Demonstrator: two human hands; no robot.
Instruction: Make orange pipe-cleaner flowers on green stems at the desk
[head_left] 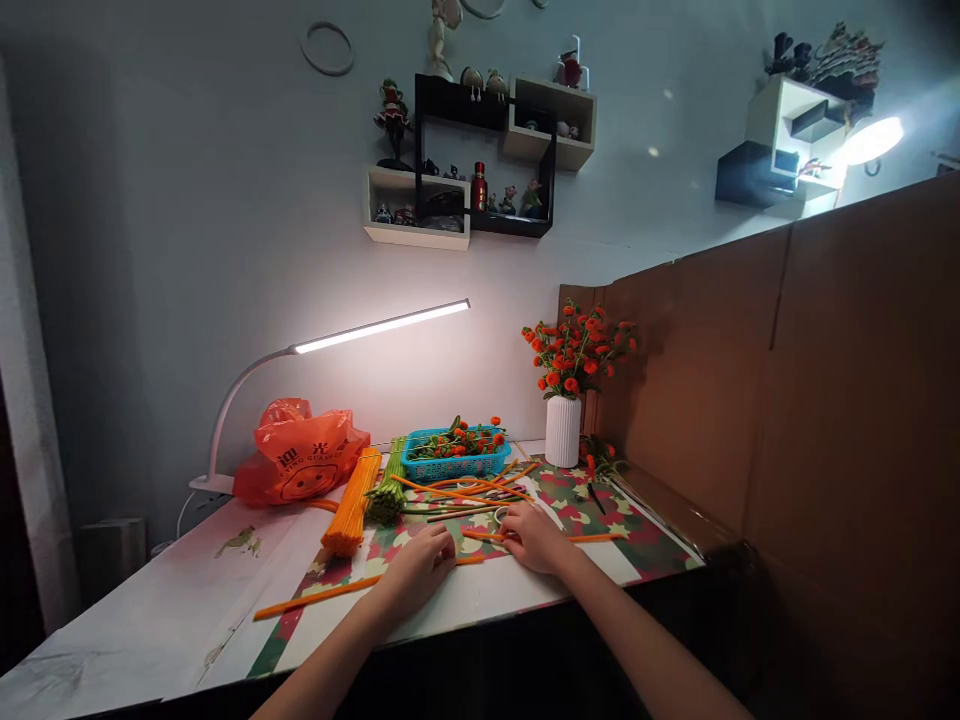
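Observation:
My left hand (417,572) rests low over the table's front part, its fingers curled round an orange pipe cleaner (319,597) that sticks out on both sides. Slightly farther right, my right hand (534,540) is closed on a second orange pipe cleaner (596,538), also showing at both ends. The fingertips of both hands are partly hidden. Just beyond the right hand lies a roll of tape (500,515). Loose orange pipe cleaners (427,487) and thin stems are strewn behind the hands.
An orange bundle (352,505) and a green bundle (388,490) lie left of a blue basket (456,465) of orange flowers. Behind stand a red plastic bag (304,455), a desk lamp (379,327) and a white vase (562,432) with flowers. A cardboard wall (697,400) borders the right.

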